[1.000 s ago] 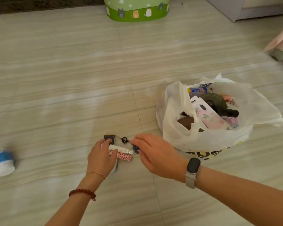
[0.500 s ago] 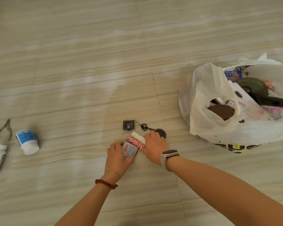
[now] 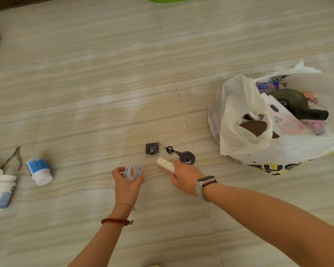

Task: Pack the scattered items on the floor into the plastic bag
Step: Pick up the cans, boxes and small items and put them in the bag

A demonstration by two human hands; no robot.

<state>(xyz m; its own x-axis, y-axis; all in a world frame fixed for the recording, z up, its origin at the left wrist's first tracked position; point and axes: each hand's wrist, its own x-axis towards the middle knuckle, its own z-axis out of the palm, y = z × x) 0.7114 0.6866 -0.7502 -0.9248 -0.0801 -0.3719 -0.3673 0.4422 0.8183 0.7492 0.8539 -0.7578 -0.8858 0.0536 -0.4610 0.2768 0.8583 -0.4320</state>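
Gripping a pastel bundle [image 3: 132, 172] at lower centre, the left hand [image 3: 126, 183] closes; the right hand [image 3: 185, 178] clasps a white tube [image 3: 165, 164] beside it.

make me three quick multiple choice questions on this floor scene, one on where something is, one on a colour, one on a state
1. Where does the black keychain lie?
A. inside the plastic bag
B. on the floor, between the hands and the bag
C. beside the pill bottles

2. What colour is the label of the lying pill bottle?
A. blue
B. red
C. green

3. What is the left hand doing?
A. resting flat and empty
B. closed on a small pastel item
C. holding the bag's handle

Answers:
1. B: the keychain sits on the tile just beyond the right hand, left of the plastic bag.
2. A: a blue label wraps the white bottle.
3. B: the fingers curl round the pastel item, lifted in the palm.
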